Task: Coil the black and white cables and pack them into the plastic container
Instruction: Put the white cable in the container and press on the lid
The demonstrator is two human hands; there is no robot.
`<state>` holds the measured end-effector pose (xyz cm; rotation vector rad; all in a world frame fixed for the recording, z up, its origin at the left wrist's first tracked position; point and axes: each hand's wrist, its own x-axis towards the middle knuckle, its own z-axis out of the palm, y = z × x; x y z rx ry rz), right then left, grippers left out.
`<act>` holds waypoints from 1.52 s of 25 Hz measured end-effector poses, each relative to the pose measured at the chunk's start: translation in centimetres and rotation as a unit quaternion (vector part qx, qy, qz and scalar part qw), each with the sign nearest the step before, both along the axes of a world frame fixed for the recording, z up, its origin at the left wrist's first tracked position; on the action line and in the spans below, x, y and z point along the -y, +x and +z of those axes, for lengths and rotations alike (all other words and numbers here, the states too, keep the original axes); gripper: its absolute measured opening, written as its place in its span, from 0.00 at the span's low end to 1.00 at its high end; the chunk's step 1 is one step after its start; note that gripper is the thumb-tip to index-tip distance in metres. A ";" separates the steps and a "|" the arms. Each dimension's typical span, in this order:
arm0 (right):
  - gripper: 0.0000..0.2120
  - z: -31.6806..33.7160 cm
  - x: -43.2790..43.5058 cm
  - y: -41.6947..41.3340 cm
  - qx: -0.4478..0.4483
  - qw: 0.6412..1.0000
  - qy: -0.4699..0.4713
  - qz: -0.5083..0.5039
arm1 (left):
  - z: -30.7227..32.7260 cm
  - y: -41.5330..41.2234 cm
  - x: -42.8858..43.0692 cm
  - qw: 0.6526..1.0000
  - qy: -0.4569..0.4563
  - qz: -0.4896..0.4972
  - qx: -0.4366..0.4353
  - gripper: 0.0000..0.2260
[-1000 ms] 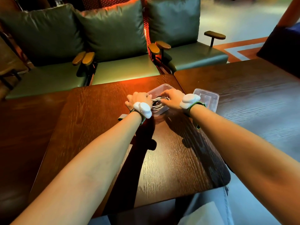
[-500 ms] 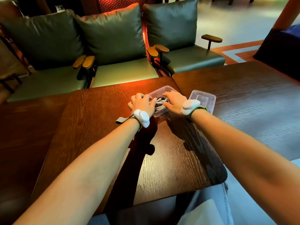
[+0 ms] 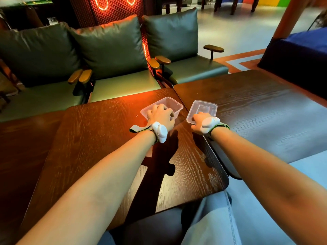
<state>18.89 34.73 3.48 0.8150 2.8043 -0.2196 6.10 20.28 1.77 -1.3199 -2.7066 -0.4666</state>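
The clear plastic container (image 3: 175,102) stands on the brown wooden table (image 3: 99,138), near its far right corner. My left hand (image 3: 160,115) lies over the container's near side with its fingers curled down inside, and it hides the black and white cables. To the right, the clear lid (image 3: 205,107) lies across the gap onto the neighbouring dark table (image 3: 261,106). My right hand (image 3: 198,122) grips the lid's near edge. Both wrists carry white strapped devices.
Green cushioned armchairs (image 3: 113,55) with wooden armrests stand just beyond the table's far edge. My knees in light trousers (image 3: 210,220) sit under the near edge. A dark blue block (image 3: 299,55) stands at the far right.
My right hand left the container and moved right onto the lid. My left hand slid over the container's top and now covers the cables, which were visible before.
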 end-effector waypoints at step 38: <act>0.18 12.3 2.3 -8.4 -0.023 0.979 -0.140 0.143 | 12.5 -4.9 4.3 0.983 -0.083 -0.088 0.137 0.12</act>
